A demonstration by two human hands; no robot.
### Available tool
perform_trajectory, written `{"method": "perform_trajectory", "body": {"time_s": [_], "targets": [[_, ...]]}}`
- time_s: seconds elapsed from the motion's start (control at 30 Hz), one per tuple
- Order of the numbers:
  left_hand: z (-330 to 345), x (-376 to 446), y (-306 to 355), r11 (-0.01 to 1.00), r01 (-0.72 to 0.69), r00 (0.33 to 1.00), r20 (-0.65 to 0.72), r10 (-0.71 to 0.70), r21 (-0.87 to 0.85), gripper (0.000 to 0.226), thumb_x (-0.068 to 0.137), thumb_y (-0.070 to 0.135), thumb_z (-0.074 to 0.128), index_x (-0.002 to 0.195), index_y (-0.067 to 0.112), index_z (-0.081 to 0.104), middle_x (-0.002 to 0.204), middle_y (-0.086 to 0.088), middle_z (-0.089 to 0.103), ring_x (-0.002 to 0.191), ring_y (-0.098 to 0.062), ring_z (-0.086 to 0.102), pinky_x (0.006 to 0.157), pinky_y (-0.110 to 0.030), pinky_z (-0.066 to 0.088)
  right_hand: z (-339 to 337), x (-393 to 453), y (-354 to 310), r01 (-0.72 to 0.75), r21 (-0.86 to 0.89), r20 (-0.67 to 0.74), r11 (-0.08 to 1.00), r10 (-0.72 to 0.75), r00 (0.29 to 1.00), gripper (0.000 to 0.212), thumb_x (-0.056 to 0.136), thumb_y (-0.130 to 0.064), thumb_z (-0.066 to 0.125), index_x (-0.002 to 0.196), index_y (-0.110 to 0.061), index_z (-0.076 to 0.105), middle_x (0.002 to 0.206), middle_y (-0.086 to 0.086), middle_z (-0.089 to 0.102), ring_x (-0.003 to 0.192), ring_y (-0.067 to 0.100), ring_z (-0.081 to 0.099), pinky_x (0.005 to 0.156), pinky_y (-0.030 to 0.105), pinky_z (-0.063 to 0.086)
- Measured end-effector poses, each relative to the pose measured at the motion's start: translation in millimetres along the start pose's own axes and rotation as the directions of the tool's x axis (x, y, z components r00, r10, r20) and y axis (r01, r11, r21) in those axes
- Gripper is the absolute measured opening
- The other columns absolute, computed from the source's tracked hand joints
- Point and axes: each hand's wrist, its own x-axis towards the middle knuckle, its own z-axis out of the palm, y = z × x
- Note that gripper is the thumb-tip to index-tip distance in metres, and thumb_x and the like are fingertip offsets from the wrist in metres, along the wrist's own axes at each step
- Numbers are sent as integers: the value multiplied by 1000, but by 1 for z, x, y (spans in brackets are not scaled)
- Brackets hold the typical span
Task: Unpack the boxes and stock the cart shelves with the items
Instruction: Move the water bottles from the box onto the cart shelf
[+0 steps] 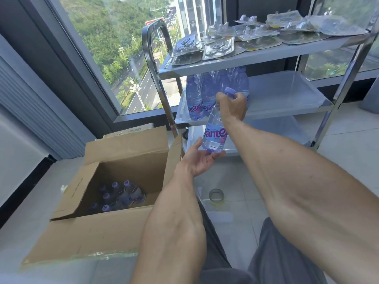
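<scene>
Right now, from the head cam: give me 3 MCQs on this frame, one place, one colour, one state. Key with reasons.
1. Where do the stocked bottles stand on the cart?
A. top shelf B. middle shelf C. the floor

2. Colour of the cap on the held bottle?
A. red B. green C. purple

3. State of the cardboard box?
A. open, bottles inside B. taped shut C. open, empty

Key: B, they stand under the top shelf of blister packs; C, purple cap at the right hand; A, flaps up, caps visible inside. The left hand supports the bottle's base.
</scene>
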Motion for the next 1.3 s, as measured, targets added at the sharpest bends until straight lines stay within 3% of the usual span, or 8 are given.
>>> {"method": "perform_trajectory", "body": {"time_s": [0.2,0.4,0.53,0.67,0.8,1.07,1.2,1.3], "targets": [[4,-2,-14,970,-131,986,73,148,-205,37,98,24,61,119,-6,54,102,-33,66,76,-43,71,70,-50,61,12,-14,-2,-33,-237,-112,971,6,994,43,78,-48,64,115,-27,63,121,2,59,113,26,53,91,37,38],[-4,-1,-10,972,-168,985,-2,170,-163,47,90,8,63,134,0,50,108,-37,64,97,-55,65,106,-55,44,5,-10,-4,27,-123,-29,992,-30,999,27,77,-34,70,103,-30,66,86,-14,57,88,16,56,68,23,38],[-5,-4,0,976,-185,981,-87,176,-112,45,92,29,67,129,4,57,102,-33,67,95,-48,68,92,-46,56,2,-2,-2,47,-102,83,994,-38,996,27,78,-44,74,100,-27,72,99,-5,71,93,19,67,86,36,55],[-5,-3,-3,978,-194,976,-118,185,-78,54,96,53,55,117,4,63,94,-18,72,74,-29,70,70,-30,60,11,-1,-9,154,-274,201,949,-100,975,35,81,-43,74,108,-20,71,102,-5,69,91,15,62,74,26,44],[-4,-3,-2,965,-250,963,-122,240,-77,51,94,50,60,120,6,62,100,-20,71,81,-30,70,78,-31,58,18,-8,-8,164,-289,201,943,-107,974,54,80,-43,73,124,-14,59,115,-2,61,99,16,56,75,28,38],[13,12,24,964,-228,955,-160,249,138,50,92,47,62,129,14,57,113,-24,60,88,-29,66,77,-30,53,-11,14,20,-34,-158,229,987,70,971,82,83,-47,66,152,-33,22,128,5,55,120,30,54,91,34,44],[51,33,16,912,-49,969,-202,142,408,35,95,39,53,107,8,64,93,-22,66,71,-27,65,66,-30,50,-25,33,22,25,-281,61,959,-8,998,82,74,-51,75,140,-21,37,123,8,59,116,32,55,84,34,41],[90,57,11,703,35,934,-273,230,710,23,96,26,49,105,7,57,86,-18,63,66,-24,62,56,-26,43,-43,50,26,96,-418,62,903,-77,995,65,69,-48,78,120,-17,52,116,9,62,109,31,57,79,33,41]]}}
